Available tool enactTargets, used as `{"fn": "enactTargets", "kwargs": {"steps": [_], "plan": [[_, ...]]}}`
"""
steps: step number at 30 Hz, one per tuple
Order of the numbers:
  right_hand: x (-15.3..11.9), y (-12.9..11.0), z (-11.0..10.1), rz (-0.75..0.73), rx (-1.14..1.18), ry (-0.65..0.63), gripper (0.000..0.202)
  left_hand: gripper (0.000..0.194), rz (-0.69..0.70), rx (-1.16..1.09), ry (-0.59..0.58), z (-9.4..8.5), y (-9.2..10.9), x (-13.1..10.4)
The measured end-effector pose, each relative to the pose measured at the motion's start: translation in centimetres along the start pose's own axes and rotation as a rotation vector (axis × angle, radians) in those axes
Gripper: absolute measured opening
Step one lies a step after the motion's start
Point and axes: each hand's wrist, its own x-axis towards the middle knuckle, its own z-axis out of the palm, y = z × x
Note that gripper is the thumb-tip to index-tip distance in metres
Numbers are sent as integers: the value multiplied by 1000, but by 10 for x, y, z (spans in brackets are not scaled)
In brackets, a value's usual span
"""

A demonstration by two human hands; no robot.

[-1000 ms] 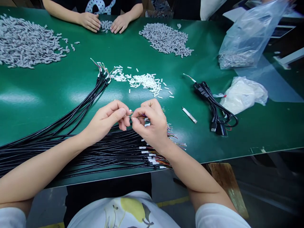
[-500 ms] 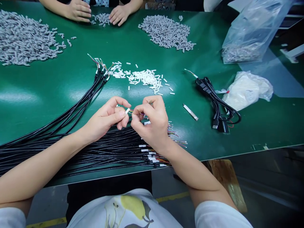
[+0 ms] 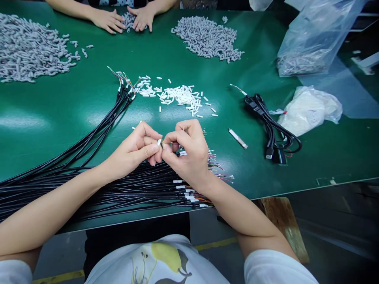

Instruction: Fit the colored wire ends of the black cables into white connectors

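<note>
Between the thumb and fingers of my left hand (image 3: 139, 148) is a small white sleeve (image 3: 159, 142). My right hand (image 3: 189, 148) pinches thin coloured wires right beside it, and the wire ends meet the sleeve; how far they reach inside I cannot tell. Beneath both hands lies a thick bundle of black cables (image 3: 127, 189), with white sleeves and bare coloured wire ends at its right side. Beyond my hands is a loose pile of white sleeves (image 3: 183, 95). A smaller group of black cables (image 3: 111, 114) curves off to the left of that pile, its wire ends fanned out.
Grey small parts lie in a big heap (image 3: 29, 49) at left and another heap (image 3: 207, 37) at the back. Across the table, a co-worker's hands (image 3: 142, 17) touch more grey parts. To the right are a craft knife (image 3: 237, 138), a coiled black cable (image 3: 263, 118) and plastic bags (image 3: 310, 108).
My left hand has moved slightly right, bringing the white sleeve closer to my right fingers and the wires. The co-worker's hands have drawn together around the small grey pile.
</note>
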Motion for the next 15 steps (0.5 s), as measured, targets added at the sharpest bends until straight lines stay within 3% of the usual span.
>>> {"fn": "enactTargets", "kwargs": {"steps": [5, 10, 15], "plan": [[1, 2, -2, 50, 75, -36, 12, 19, -8, -3, -8, -2, 2, 1], [3, 9, -5, 322, 393, -109, 19, 17, -39, 69, 154, -7, 3, 4], [6, 13, -7, 374, 541, -30, 9, 15, 3, 82, 249, -10, 6, 5]]}}
